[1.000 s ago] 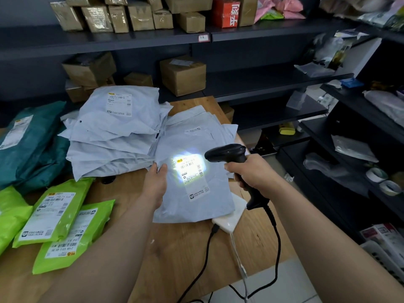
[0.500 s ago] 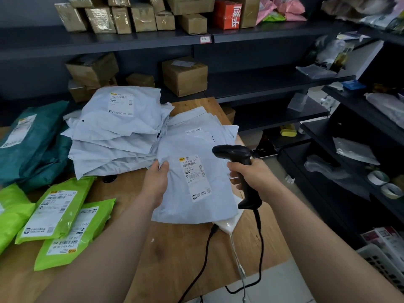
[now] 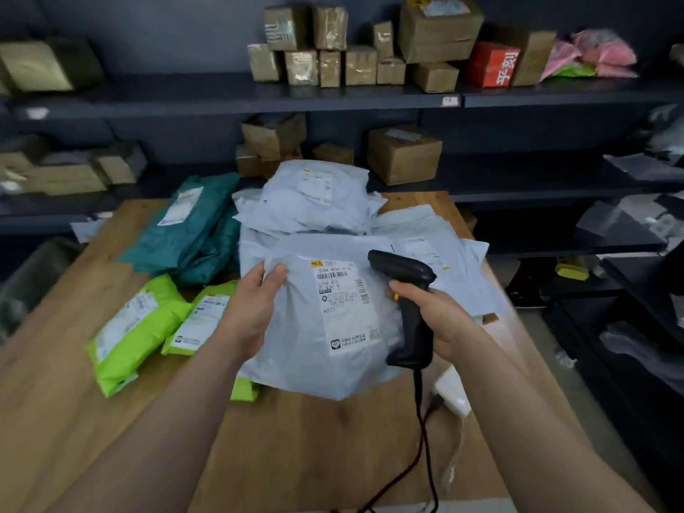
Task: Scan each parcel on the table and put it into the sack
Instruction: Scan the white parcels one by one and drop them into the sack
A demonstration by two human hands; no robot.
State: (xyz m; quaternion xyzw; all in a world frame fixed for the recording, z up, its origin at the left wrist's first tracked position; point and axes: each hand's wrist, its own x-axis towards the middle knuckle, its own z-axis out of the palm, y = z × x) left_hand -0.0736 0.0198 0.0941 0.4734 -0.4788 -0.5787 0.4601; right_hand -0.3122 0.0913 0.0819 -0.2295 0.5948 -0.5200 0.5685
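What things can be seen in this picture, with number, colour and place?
table: 1, brown wood, centre
shelves: several, dark, behind table
held parcel: 1, pale grey, above table, front
scanner: 1, black, at held parcel's right edge
grey parcels: pile, pale grey, table's far side
teal parcels: at least 2, teal, table's far left
green parcels: at least 2, lime, table's left
cardboard boxes: many, brown, on shelves
red box: 1, red, top shelf
left hand: 1, grips held parcel
right hand: 1, grips scanner
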